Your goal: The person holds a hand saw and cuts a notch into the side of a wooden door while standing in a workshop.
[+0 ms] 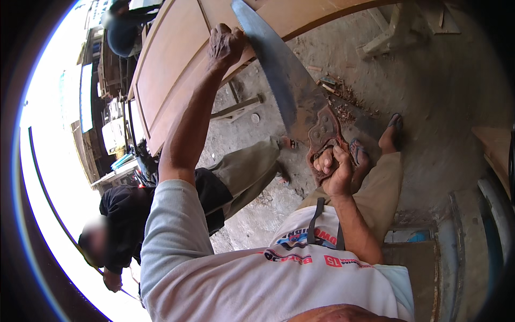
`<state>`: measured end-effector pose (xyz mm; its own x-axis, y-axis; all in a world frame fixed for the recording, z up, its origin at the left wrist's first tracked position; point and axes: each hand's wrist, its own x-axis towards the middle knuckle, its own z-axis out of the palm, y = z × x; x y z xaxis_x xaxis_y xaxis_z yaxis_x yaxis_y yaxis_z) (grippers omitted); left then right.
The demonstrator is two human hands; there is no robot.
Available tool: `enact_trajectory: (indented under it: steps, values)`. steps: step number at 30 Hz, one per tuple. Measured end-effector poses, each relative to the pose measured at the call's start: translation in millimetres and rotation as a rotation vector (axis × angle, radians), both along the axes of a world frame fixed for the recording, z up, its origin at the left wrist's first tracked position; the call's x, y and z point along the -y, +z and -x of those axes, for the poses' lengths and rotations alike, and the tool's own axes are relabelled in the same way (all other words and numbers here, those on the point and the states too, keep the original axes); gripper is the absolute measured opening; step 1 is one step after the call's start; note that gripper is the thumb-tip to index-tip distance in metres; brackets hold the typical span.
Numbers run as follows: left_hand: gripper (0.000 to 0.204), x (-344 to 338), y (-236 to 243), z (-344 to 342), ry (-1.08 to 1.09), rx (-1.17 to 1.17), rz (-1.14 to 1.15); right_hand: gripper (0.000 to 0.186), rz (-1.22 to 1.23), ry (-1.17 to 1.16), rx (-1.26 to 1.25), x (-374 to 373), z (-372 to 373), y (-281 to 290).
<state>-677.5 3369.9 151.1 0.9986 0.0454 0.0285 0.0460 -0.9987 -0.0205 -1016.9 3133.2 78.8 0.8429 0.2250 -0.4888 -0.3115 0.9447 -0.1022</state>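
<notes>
My right hand (335, 166) is closed round the worn brown handle (324, 129) of a handsaw. The long steel saw blade (279, 70) slants up and to the left, its toothed edge on the left and its tip over a wooden door panel (177, 59). Beside the blade, my left hand (225, 47) presses at the panel's near edge with its fingers curled in. Its fingertips are hidden, and the panel edge appears to lie under them.
A wooden trestle (386, 37) stands at the upper right, and a low support (236, 109) sits under the panel. Wood shavings (346, 107) litter the concrete floor. Left of me is a person in black (123, 220); another person (123, 35) is beyond the panel.
</notes>
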Motion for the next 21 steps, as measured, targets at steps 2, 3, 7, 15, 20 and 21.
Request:
enact_trajectory:
  steps: [2,3,7,15,20,21]
  values:
    - [0.047,-1,-5,-1,-0.019,0.037,0.050,0.033,-0.017,-0.007,-0.002,-3,-13,2]
    - [0.046,-3,-9,-4,-0.028,0.063,0.039,0.033,-0.014,-0.021,0.004,-7,-31,4]
    - [0.047,1,-23,-1,-0.054,0.221,0.157,0.030,-0.019,-0.032,-0.005,-16,-61,2]
    - [0.047,-21,-34,-11,-0.139,0.245,0.138,0.030,-0.013,-0.039,-0.026,9,-14,-4]
    - [0.049,-8,-32,-11,-0.087,0.270,0.210,0.030,-0.014,-0.023,-0.045,0,-64,-6]
    - [0.050,-6,-32,-9,-0.088,0.258,0.211,0.030,-0.005,-0.025,-0.053,-2,-56,-3]
